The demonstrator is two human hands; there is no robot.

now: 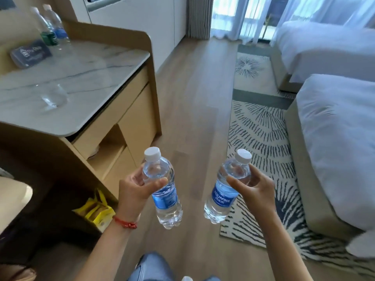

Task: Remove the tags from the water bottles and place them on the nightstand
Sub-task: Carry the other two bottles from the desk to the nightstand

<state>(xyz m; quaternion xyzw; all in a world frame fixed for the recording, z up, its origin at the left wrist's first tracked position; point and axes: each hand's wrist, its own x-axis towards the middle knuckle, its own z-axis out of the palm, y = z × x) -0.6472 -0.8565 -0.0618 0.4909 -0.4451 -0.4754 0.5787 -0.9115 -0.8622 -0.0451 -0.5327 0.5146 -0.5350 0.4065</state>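
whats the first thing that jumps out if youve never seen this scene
Two clear water bottles held up in the lower middle: the left hand grips one bottle and the right hand grips the other bottle, both with blue labels and white caps. Next, the marble-topped counter at upper left and the white bed on the right.

Bright daylight through curtains (pixel 253 15); counter (pixel 81 63) blurred, edges warped.

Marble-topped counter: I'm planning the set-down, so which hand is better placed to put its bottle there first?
Left, probably. The left hand and its bottle are nearer the counter; the right hand is toward the beds.
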